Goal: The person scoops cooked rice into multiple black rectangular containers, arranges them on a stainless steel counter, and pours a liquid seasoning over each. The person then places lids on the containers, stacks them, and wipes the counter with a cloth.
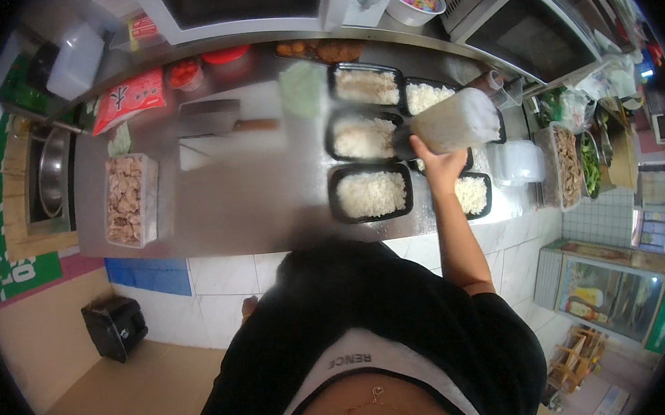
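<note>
My right hand [445, 168] grips a translucent plastic bottle [448, 121] with a dark cap, tilted onto its side. Its cap points left, over black plastic trays of white rice. Brownish seasoning lies on the rice in the far-left tray [367, 87] and the middle-left tray [364, 137]. Plain white rice fills the near-left tray [372, 194]. To the right, the far tray [428, 94] and near tray [473, 195] also hold rice; the bottle and my hand partly hide the trays between. Of my left hand [250, 306], only a bit shows beside my body, below the counter edge.
A cleaver [210, 116] lies on a white cutting board [267, 96]. Cut meat fills a plastic container [127, 201] at left and another [566, 162] at right. Clear lids [519, 162] are stacked beside the trays. A microwave oven [528, 26] stands on the shelf above.
</note>
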Motion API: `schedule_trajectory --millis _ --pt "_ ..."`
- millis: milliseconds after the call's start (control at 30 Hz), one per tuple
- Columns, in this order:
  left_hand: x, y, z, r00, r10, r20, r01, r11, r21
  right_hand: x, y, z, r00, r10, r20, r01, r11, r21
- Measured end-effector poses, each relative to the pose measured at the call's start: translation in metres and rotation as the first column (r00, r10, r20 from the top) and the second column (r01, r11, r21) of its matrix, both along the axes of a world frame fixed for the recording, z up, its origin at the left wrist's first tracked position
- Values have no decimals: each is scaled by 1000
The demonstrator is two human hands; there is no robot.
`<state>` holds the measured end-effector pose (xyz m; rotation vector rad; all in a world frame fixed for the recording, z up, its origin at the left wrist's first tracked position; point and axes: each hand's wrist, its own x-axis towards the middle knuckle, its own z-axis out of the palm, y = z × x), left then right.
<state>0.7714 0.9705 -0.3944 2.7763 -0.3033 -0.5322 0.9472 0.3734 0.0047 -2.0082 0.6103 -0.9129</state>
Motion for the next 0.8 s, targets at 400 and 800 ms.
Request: schedule_trajectory --millis 400,800 --pt "18 8 -2 998 -59 -11 59 998 -29 17 -13 -11 996 -11 85 17 998 -64" --pt "67 7 22 950 -299 -87 301 954 10 5 30 -1 980 200 -1 -197 969 150"
